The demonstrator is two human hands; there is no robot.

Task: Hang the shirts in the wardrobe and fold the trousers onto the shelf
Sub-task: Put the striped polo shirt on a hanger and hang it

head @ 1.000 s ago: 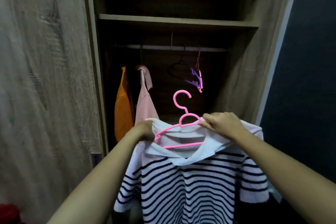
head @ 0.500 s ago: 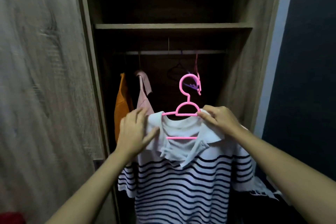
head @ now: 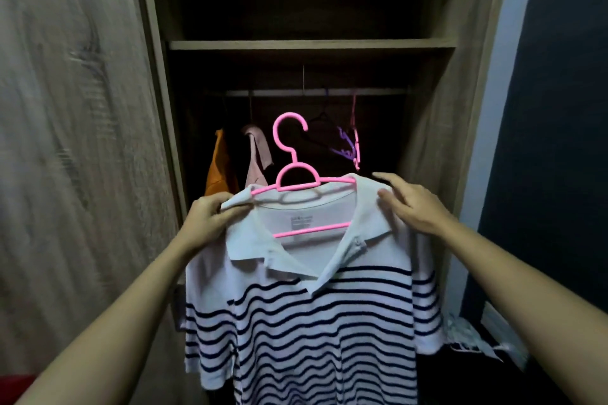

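Observation:
A white polo shirt with dark navy stripes (head: 309, 316) hangs on a pink plastic hanger (head: 294, 171), held up in front of the open wardrobe. My left hand (head: 210, 220) grips the shirt's left shoulder and collar. My right hand (head: 408, 204) rests on the right shoulder with fingers spread, not closed around it. The hanger's hook points up, below the wardrobe rail (head: 312, 93). No trousers are in view.
An orange shirt (head: 217, 168) and a pale pink shirt (head: 256, 158) hang at the rail's left. Empty purple and pink hangers (head: 350, 149) dangle at its right. A wooden shelf (head: 312, 44) runs above the rail. The wardrobe door (head: 75, 141) stands at left, a dark wall at right.
The shirt has risen and come closer to me. My left hand went from flat on the shoulder to gripping it; my right hand opened and now lies on the right shoulder.

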